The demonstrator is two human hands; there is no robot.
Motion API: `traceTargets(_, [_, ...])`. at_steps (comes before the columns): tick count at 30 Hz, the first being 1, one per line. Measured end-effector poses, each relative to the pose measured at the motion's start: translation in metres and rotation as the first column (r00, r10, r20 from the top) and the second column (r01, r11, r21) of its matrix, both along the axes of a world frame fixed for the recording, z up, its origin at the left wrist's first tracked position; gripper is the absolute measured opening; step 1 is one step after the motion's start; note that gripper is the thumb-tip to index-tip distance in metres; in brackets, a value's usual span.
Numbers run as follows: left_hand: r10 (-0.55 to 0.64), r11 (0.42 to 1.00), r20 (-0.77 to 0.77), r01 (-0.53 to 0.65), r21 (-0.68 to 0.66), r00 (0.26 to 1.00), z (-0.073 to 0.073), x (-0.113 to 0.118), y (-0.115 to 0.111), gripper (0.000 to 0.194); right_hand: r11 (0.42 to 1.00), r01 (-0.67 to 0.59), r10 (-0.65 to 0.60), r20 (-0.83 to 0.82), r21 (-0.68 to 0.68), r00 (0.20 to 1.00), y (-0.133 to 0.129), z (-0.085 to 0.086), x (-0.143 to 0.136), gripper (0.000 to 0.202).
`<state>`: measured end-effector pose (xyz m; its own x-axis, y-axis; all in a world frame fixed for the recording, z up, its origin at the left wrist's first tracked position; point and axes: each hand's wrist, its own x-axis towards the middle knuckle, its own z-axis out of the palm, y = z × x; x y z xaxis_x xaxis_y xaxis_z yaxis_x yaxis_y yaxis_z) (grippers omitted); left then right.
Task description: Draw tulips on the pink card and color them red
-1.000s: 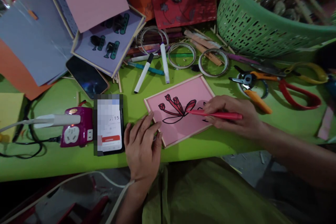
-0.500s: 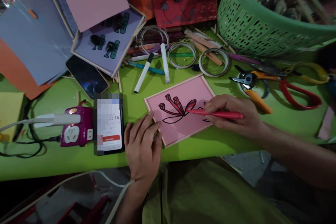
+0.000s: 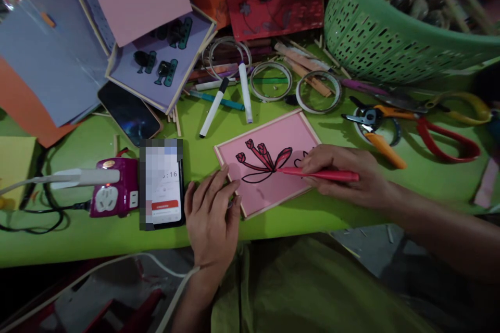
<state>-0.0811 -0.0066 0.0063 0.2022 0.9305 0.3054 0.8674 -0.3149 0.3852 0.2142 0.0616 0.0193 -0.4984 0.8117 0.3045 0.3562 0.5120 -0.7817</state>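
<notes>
A pink card in a thin wooden frame lies at a slant on the green table. It carries a black-outlined flower drawing with red colouring on the blooms, stems and upper leaf; the lower leaf is pink inside. My right hand pinches a red marker, its tip at the base of the leaves. Some black lettering at the card's right is partly hidden by that hand. My left hand rests flat, fingers stretched out, with its fingertips on the frame's left edge.
A lit phone and a purple power socket lie to the left. Behind the card are white markers, tape rolls and a dark phone. Pruning shears, red-handled scissors and a green basket stand right.
The red marker's tip has shifted slightly down and left, from the upper leaf to the stem base. More of the black lettering shows beside my right hand. My left hand stays put.
</notes>
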Motion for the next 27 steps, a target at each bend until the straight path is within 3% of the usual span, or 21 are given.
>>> traceTargets(5, [-0.007, 1.0, 0.0, 0.007, 0.004, 1.0, 0.002, 0.0006, 0.0003, 0.021, 0.995, 0.097, -0.097, -0.028, 0.002, 0.995, -0.0023, -0.0062, 0.0014, 0.018])
traceTargets(12, [-0.013, 1.0, -0.008, 0.013, 0.006, 1.0, 0.0004, 0.0, 0.0007, 0.021, 0.991, 0.134, -0.133, -0.046, 0.014, 0.99, -0.0013, -0.0062, 0.0009, 0.017])
traceTargets(22, [-0.016, 1.0, -0.006, 0.016, 0.018, 1.0, 0.0019, 0.0007, 0.001, 0.02, 0.999, 0.022, -0.021, -0.032, 0.038, 0.999, -0.0018, -0.0036, -0.0002, 0.019])
traceTargets(27, [-0.008, 1.0, -0.001, 0.008, 0.008, 1.0, 0.0014, 0.0009, 0.0001, 0.02, 0.995, 0.092, -0.092, -0.009, 0.037, 0.996, -0.0031, -0.0055, 0.0012, 0.018])
